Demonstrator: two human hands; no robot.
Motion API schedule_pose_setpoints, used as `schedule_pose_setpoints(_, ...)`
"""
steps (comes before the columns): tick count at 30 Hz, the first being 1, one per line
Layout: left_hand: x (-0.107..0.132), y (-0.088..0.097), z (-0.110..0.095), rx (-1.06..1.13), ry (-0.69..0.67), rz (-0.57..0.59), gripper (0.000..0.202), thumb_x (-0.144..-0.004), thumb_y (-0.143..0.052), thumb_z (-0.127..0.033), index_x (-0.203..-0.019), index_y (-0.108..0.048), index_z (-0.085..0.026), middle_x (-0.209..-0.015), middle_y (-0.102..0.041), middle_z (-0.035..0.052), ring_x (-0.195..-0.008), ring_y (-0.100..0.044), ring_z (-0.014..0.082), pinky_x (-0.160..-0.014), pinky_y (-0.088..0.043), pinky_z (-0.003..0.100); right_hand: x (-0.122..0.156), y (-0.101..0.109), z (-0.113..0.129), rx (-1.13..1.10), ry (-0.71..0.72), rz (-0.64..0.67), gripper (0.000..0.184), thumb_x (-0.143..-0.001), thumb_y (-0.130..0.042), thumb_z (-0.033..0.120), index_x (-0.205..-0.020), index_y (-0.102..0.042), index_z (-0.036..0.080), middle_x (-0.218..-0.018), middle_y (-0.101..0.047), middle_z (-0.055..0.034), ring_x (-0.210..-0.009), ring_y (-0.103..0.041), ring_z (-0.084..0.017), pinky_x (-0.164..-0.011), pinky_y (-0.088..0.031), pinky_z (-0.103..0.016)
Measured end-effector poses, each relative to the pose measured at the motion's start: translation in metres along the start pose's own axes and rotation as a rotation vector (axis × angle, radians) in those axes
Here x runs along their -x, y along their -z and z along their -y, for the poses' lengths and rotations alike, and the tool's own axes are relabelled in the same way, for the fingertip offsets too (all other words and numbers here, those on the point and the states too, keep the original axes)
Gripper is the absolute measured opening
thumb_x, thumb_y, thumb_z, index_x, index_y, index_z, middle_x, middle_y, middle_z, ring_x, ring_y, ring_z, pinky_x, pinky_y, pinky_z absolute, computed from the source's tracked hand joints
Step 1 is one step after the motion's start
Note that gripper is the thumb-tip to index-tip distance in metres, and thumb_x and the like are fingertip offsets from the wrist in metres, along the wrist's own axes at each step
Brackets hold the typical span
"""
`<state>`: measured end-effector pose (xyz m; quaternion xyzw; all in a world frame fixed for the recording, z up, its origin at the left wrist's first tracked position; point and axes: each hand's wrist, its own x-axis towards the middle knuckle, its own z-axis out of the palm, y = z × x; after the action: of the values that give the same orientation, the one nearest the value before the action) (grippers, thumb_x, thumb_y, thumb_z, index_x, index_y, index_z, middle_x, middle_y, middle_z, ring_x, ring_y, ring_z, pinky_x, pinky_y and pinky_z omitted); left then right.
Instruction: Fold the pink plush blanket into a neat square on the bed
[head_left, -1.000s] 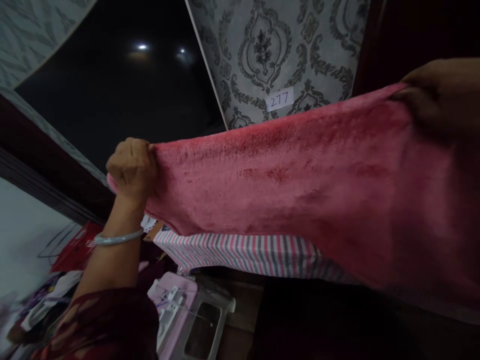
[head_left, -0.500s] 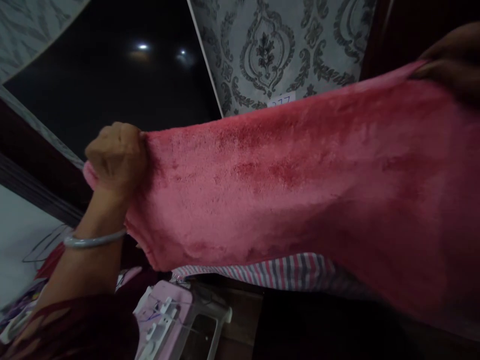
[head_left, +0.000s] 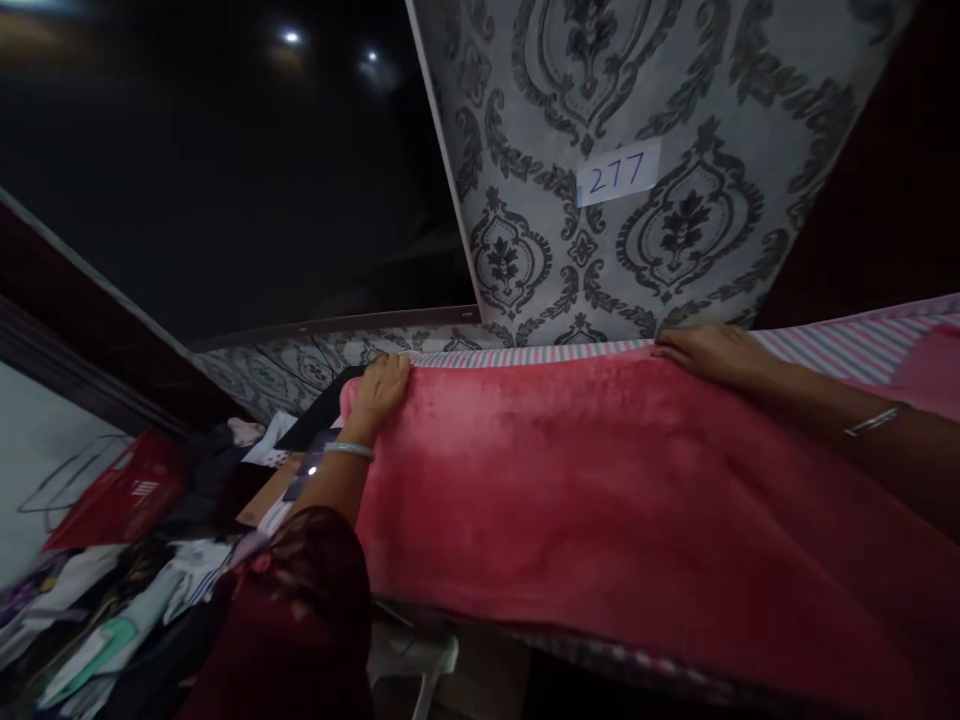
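A red-pink plush cloth lies spread across a surface lined with striped fabric. At its far left corner, my left hand is closed on the edge, fingers curled over it, with a bangle on the wrist. My right hand grips the same far edge further right, fingertips together on the fabric; a thin bangle is on that wrist too. The cloth's near edge hangs over the front, and its right part runs beneath my right forearm.
A large dark screen hangs on the patterned wall, beside a paper label reading 277. At the left are a red bag and a pile of clothes. A pale plastic stool or chair stands below the cloth.
Both hands have lowered the cloth from a stretched, raised position onto the striped surface. More of the wall and the whole label now show.
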<state>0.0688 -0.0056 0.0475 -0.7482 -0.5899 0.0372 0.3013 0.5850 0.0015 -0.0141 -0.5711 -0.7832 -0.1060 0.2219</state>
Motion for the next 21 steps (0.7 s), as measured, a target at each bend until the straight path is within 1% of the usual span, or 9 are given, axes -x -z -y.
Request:
schedule_pose_setpoints(3, -0.012, -0.026, -0.003, 0.049, -0.001, 0.021, 0.027, -0.095, -0.035, -0.010, -0.103, -0.061, -0.015, -0.105, -0.067, 0.0172, -0.097, -0.061, 0.0283, -0.080, -0.044, 0.036, -0.012, -0.019, -0.012, 0.062, -0.035, 0.177, 0.019, -0.093, -0.060, 0.035, -0.085, -0.069, 0.020, -0.079, -0.072, -0.0080, -0.063, -0.059, -0.018, -0.057, -0.032, -0.027)
schedule_pose_setpoints(6, -0.029, -0.042, -0.002, 0.126, 0.040, -0.003, 0.029, -0.097, -0.032, -0.013, -0.107, -0.059, -0.013, -0.109, -0.065, 0.0192, -0.100, -0.059, 0.0307, -0.086, -0.043, 0.040, -0.029, -0.032, -0.024, 0.099, -0.071, 0.154, 0.020, -0.094, -0.059, 0.036, -0.091, -0.070, 0.019, -0.085, -0.073, -0.0103, -0.069, -0.060, -0.020, -0.061, -0.034, -0.029)
schedule_pose_setpoints(8, -0.042, -0.052, -0.005, 0.195, 0.068, -0.001, 0.031, -0.097, -0.031, -0.013, -0.111, -0.059, -0.012, -0.113, -0.064, 0.0200, -0.105, -0.058, 0.0315, -0.090, -0.042, 0.042, -0.037, -0.044, -0.030, 0.103, -0.099, 0.139, 0.021, -0.093, -0.059, 0.037, -0.094, -0.071, 0.020, -0.087, -0.073, -0.0112, -0.069, -0.059, -0.020, -0.061, -0.034, -0.030)
schedule_pose_setpoints(11, -0.058, -0.071, -0.018, 0.321, 0.093, 0.051, 0.030, -0.095, -0.036, -0.010, -0.111, -0.060, -0.014, -0.116, -0.064, 0.0177, -0.112, -0.057, 0.0294, -0.097, -0.041, 0.042, -0.037, -0.068, -0.031, 0.070, -0.115, 0.216, 0.024, -0.094, -0.055, 0.038, -0.090, -0.071, 0.020, -0.086, -0.073, -0.0127, -0.066, -0.059, -0.021, -0.059, -0.034, -0.031)
schedule_pose_setpoints(13, -0.060, -0.083, -0.027, 0.388, 0.106, 0.088, 0.028, -0.093, -0.042, -0.010, -0.111, -0.062, -0.016, -0.115, -0.066, 0.0157, -0.115, -0.057, 0.0282, -0.101, -0.040, 0.041, -0.031, -0.084, -0.030, 0.042, -0.128, 0.290, 0.025, -0.093, -0.054, 0.037, -0.083, -0.070, 0.020, -0.085, -0.072, -0.0138, -0.066, -0.060, -0.022, -0.058, -0.034, -0.031)
schedule_pose_setpoints(15, -0.055, -0.094, -0.030, 0.452, 0.139, 0.115, 0.026, -0.092, -0.046, -0.014, -0.112, -0.063, -0.016, -0.116, -0.067, 0.0161, -0.118, -0.056, 0.0287, -0.103, -0.040, 0.042, -0.024, -0.098, -0.033, 0.014, -0.139, 0.325, 0.025, -0.091, -0.052, 0.037, -0.083, -0.069, 0.021, -0.085, -0.073, -0.0146, -0.067, -0.061, -0.024, -0.058, -0.036, -0.032)
schedule_pose_setpoints(17, -0.042, -0.102, -0.024, 0.520, 0.202, 0.141, 0.027, -0.092, -0.049, -0.020, -0.114, -0.064, -0.014, -0.120, -0.066, 0.0182, -0.121, -0.056, 0.0298, -0.104, -0.040, 0.043, -0.020, -0.107, -0.039, -0.013, -0.137, 0.324, 0.027, -0.090, -0.051, 0.041, -0.086, -0.070, 0.022, -0.085, -0.073, -0.0151, -0.066, -0.062, -0.025, -0.057, -0.037, -0.033)
schedule_pose_setpoints(19, -0.023, -0.105, -0.010, 0.593, 0.296, 0.165, 0.030, -0.092, -0.051, -0.024, -0.116, -0.064, -0.013, -0.124, -0.065, 0.0195, -0.122, -0.056, 0.0301, -0.104, -0.042, 0.043, -0.021, -0.110, -0.047, -0.040, -0.114, 0.322, 0.030, -0.088, -0.049, 0.043, -0.087, -0.069, 0.022, -0.085, -0.072, -0.0160, -0.067, -0.063, -0.026, -0.057, -0.039, -0.034)
schedule_pose_setpoints(21, 0.003, -0.105, 0.009, 0.676, 0.409, 0.184, 0.033, -0.090, -0.053, -0.028, -0.117, -0.064, -0.012, -0.124, -0.066, 0.0199, -0.121, -0.058, 0.0300, -0.103, -0.044, 0.042, -0.024, -0.109, -0.050, -0.031, -0.101, 0.303, 0.031, -0.087, -0.047, 0.042, -0.087, -0.069, 0.021, -0.089, -0.072, -0.0194, -0.071, -0.065, -0.029, -0.057, -0.042, -0.036)
